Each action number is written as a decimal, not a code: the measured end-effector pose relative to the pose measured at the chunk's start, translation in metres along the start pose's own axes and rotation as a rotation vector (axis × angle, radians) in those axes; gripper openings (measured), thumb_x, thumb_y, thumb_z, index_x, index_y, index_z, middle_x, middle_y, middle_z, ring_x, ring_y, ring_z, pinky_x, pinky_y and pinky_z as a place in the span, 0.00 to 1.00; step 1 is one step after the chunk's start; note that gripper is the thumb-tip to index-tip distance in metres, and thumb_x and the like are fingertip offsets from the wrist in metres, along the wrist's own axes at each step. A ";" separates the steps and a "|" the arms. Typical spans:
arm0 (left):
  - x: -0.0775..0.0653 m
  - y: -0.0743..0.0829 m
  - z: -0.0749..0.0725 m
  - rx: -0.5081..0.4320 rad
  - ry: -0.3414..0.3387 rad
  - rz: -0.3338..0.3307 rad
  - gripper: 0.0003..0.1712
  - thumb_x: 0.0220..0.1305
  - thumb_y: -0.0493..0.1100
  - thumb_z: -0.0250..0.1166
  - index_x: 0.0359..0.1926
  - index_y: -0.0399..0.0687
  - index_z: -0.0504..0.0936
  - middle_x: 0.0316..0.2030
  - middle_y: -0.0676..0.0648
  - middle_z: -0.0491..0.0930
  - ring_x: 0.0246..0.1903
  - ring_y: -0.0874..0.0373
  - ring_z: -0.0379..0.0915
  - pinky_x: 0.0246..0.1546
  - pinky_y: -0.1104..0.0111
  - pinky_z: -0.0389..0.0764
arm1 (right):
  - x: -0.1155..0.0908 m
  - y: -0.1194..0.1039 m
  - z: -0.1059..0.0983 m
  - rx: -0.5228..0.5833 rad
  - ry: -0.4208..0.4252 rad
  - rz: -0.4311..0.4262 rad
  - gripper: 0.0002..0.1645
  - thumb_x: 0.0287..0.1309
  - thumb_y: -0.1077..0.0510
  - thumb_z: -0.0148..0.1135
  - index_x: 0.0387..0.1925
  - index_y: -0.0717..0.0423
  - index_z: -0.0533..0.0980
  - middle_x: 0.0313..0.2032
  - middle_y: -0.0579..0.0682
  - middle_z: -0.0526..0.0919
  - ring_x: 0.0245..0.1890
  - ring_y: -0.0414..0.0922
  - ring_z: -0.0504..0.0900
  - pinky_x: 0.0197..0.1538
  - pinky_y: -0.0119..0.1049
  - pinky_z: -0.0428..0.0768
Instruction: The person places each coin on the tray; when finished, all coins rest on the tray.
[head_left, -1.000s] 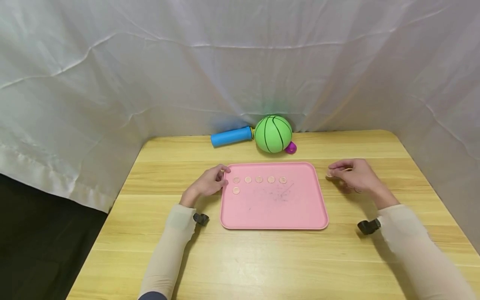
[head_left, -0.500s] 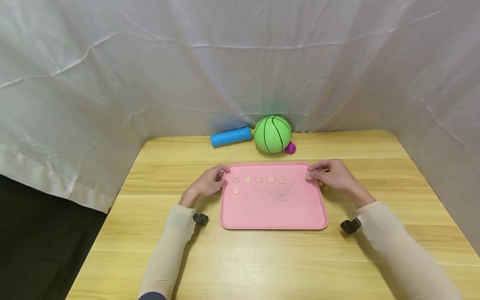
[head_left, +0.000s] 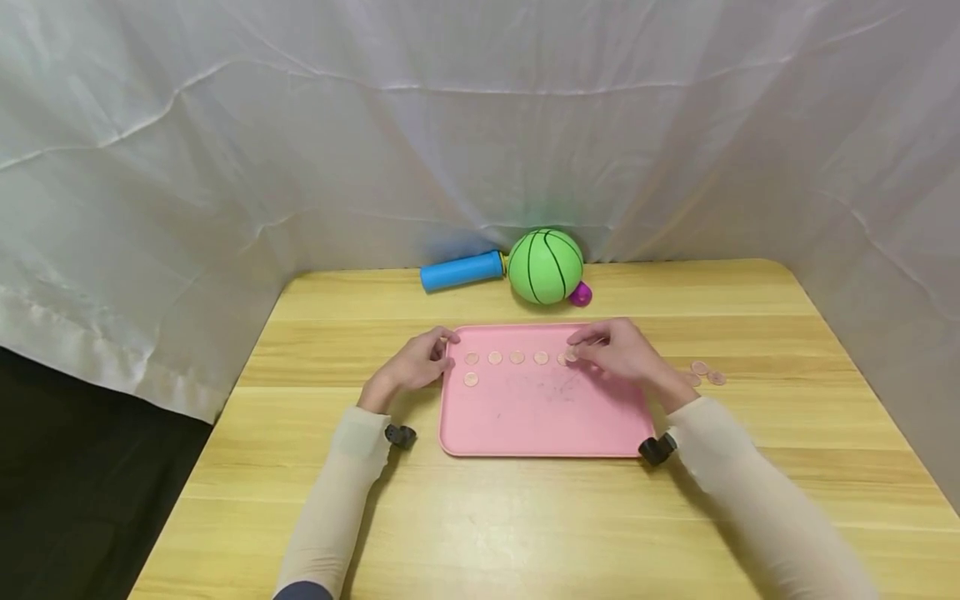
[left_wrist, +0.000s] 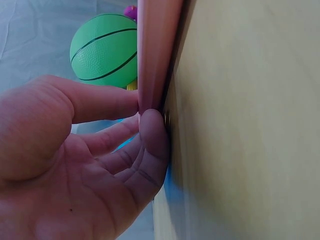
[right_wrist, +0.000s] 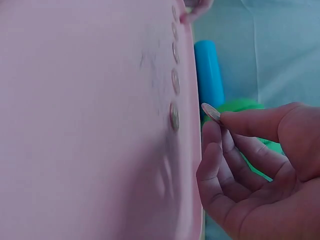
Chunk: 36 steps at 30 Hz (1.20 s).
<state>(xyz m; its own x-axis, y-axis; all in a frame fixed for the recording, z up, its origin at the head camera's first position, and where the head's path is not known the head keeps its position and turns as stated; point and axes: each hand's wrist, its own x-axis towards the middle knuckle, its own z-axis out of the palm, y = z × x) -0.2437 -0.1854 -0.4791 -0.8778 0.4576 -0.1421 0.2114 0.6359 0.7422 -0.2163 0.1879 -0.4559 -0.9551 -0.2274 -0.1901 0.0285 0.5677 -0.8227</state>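
My right hand [head_left: 618, 352] pinches a coin [right_wrist: 211, 112] between thumb and fingers, above the upper right part of the pink tray [head_left: 517, 425]. Beneath it, the coin at the right end of a row lies partly hidden in the head view. The row runs along the tray's far side, and one more coin [head_left: 471, 379] lies below its left end. At the tray's left far corner, my left hand [head_left: 412, 363] grips the rim; the thumb and a curled fingertip touch it in the left wrist view.
Several loose coins [head_left: 699, 367] lie on the wooden table [head_left: 525, 525] right of the tray. Behind the tray are a green ball [head_left: 545, 267], a blue pump [head_left: 461, 272] and a small purple object [head_left: 581, 294]. A pale curtain [head_left: 480, 150] hangs behind the table.
My right hand has carried its coin leftward from the table beside the tray to above the right end of the row. The left hand stays at the tray's corner.
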 end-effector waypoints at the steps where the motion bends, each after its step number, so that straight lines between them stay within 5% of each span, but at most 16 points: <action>1: 0.000 0.000 0.000 0.001 0.000 -0.001 0.22 0.79 0.33 0.61 0.69 0.36 0.76 0.38 0.43 0.77 0.36 0.55 0.70 0.40 0.67 0.74 | 0.002 -0.002 0.003 0.000 -0.009 -0.007 0.17 0.73 0.59 0.69 0.58 0.64 0.85 0.47 0.62 0.92 0.38 0.50 0.89 0.39 0.39 0.88; 14: 0.001 0.005 0.002 0.002 -0.003 0.000 0.22 0.79 0.33 0.61 0.70 0.36 0.75 0.38 0.43 0.76 0.36 0.55 0.70 0.40 0.67 0.73 | 0.017 -0.027 0.048 0.035 -0.066 -0.005 0.13 0.71 0.61 0.69 0.53 0.60 0.87 0.43 0.57 0.93 0.30 0.47 0.84 0.30 0.35 0.82; 27: 0.002 0.004 0.002 0.007 -0.009 -0.003 0.22 0.79 0.34 0.61 0.70 0.37 0.75 0.39 0.43 0.77 0.37 0.55 0.71 0.41 0.67 0.74 | 0.026 -0.046 0.086 -0.051 -0.077 -0.109 0.09 0.65 0.59 0.77 0.45 0.58 0.90 0.38 0.51 0.93 0.35 0.43 0.84 0.42 0.35 0.80; 36: 0.003 0.004 0.002 0.006 -0.015 -0.005 0.22 0.78 0.33 0.62 0.70 0.36 0.75 0.39 0.44 0.77 0.36 0.55 0.71 0.40 0.68 0.74 | 0.028 -0.053 0.097 -0.096 -0.075 -0.104 0.08 0.65 0.60 0.76 0.45 0.57 0.90 0.39 0.51 0.93 0.37 0.43 0.85 0.45 0.34 0.80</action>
<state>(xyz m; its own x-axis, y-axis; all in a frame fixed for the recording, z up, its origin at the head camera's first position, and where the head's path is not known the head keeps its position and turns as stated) -0.2443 -0.1806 -0.4781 -0.8721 0.4638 -0.1559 0.2095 0.6419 0.7376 -0.2162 0.0749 -0.4700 -0.9266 -0.3453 -0.1491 -0.1012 0.6106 -0.7855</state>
